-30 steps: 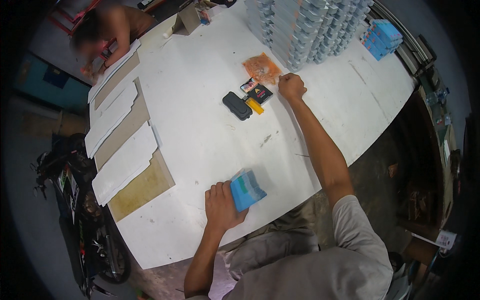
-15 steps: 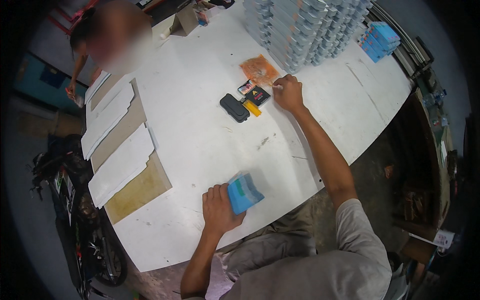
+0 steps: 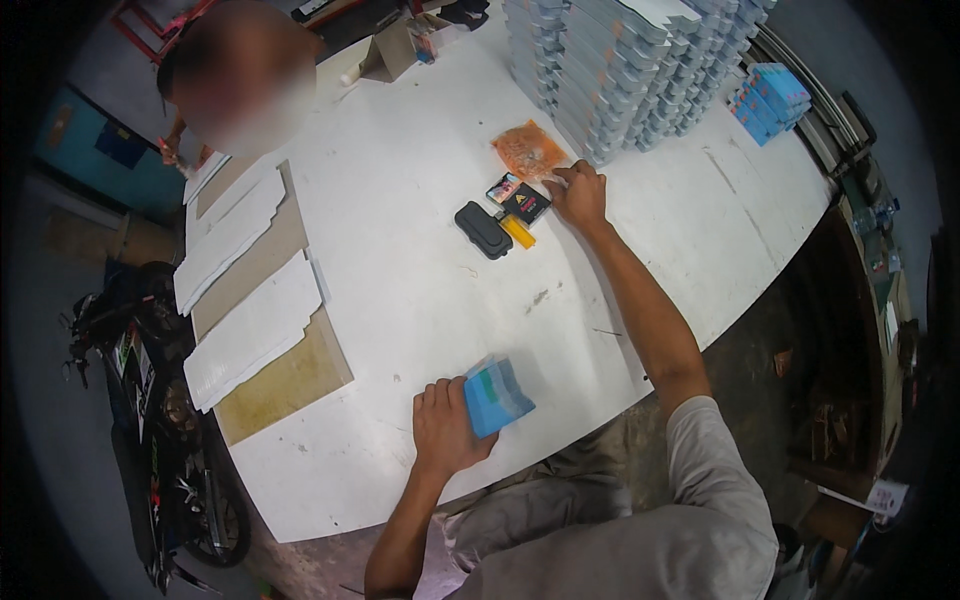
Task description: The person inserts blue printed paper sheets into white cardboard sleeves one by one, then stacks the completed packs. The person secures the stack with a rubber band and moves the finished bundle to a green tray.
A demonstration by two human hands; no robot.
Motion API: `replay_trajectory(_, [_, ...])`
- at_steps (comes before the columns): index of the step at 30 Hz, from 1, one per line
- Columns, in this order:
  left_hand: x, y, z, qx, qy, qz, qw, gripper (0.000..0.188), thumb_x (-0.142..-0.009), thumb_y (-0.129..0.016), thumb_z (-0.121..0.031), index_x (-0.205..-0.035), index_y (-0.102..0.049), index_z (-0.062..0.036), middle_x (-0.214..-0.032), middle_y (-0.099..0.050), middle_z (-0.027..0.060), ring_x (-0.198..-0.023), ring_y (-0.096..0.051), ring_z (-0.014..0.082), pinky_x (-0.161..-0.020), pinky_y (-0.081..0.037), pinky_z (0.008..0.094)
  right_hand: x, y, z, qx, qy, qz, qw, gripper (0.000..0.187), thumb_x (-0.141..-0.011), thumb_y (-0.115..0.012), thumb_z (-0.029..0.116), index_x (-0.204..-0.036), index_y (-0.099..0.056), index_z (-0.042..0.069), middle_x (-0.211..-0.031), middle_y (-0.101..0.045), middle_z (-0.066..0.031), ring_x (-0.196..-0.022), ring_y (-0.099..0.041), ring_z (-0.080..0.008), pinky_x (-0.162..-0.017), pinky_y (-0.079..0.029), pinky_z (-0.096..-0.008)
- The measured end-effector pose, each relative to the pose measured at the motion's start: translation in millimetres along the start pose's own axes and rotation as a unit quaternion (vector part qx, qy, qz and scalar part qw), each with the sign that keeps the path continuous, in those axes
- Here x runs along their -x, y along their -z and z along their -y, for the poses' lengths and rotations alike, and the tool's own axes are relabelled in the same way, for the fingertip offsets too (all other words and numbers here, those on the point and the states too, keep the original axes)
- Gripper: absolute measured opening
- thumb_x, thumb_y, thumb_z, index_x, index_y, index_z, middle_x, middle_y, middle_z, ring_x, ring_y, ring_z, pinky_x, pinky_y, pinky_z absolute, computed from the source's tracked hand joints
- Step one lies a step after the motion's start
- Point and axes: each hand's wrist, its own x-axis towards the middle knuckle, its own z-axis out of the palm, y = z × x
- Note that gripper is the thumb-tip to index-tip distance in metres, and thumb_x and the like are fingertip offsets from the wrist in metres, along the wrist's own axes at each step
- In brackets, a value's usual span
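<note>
My left hand (image 3: 446,425) is closed around a folded blue box (image 3: 495,400), or a small stack of them, standing at the near edge of the white table (image 3: 420,300). Farther off, my right hand (image 3: 580,195) is at the near corner of a clear plastic bag (image 3: 530,150) with orange contents. Its thumb and fingers close on the bag's edge. Just left of that hand lie a black flat pack (image 3: 525,204), a small picture card (image 3: 503,188), a yellow lighter (image 3: 518,232) and a black oblong case (image 3: 483,230).
Tall stacks of grey-blue folded cartons (image 3: 610,80) rise behind the bag. Several blue boxes (image 3: 770,103) sit at the far right. White sheets on boards (image 3: 255,320) line the left edge, near another person (image 3: 240,80). A motorcycle (image 3: 150,420) stands beyond the table.
The view has shifted slightly, so the table appears a little lower and farther right. My right hand's fingers have shifted at the bag's corner. My left hand keeps its hold on the blue box.
</note>
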Motion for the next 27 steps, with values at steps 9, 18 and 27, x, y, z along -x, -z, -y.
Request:
replay_trajectory(9, [-2, 3, -2, 0.009, 0.009, 0.006, 1.0, 0.082, -0.062, -0.091, -0.03, -0.128, -0.054, 0.0025, -0.113, -0.06, 0.0163, -0.103, -0.057, 0.033, -0.09, -0.041, 0.044, -10, -12, -4, 0.005, 0.021, 0.018, 1.0, 0.014, -0.091, -0.073, 0.019, -0.098, -0.076, 0.008, -0.102, -0.068, -0.0126, -0.098, -0.066, -0.031, -0.088, -0.045, -0.0485])
replay_trajectory(18, [-1, 0, -1, 0.01, 0.003, -0.002, 1.0, 0.082, -0.061, -0.091, -0.031, -0.127, -0.054, 0.0019, -0.111, -0.06, 0.0157, -0.102, -0.057, 0.0327, -0.089, -0.041, 0.0433, -8, -7, -8, -0.015, 0.04, 0.01, 0.999, 0.026, -0.087, -0.077, 0.018, -0.112, -0.078, 0.011, -0.099, -0.069, -0.0134, -0.094, -0.068, -0.0314, -0.084, -0.049, -0.0477])
replay_trajectory(27, [1, 4, -1, 0.0, 0.013, 0.0, 1.0, 0.083, -0.06, -0.091, -0.033, -0.127, -0.055, 0.0014, -0.11, -0.059, 0.0152, -0.101, -0.056, 0.0323, -0.088, -0.042, 0.0426, -28, 3, 4, -0.018, 0.151, -0.053, 0.987, 0.024, -0.086, -0.069, 0.005, -0.109, -0.075, 0.005, -0.104, -0.072, -0.0142, -0.098, -0.067, -0.0334, -0.097, -0.049, -0.0478])
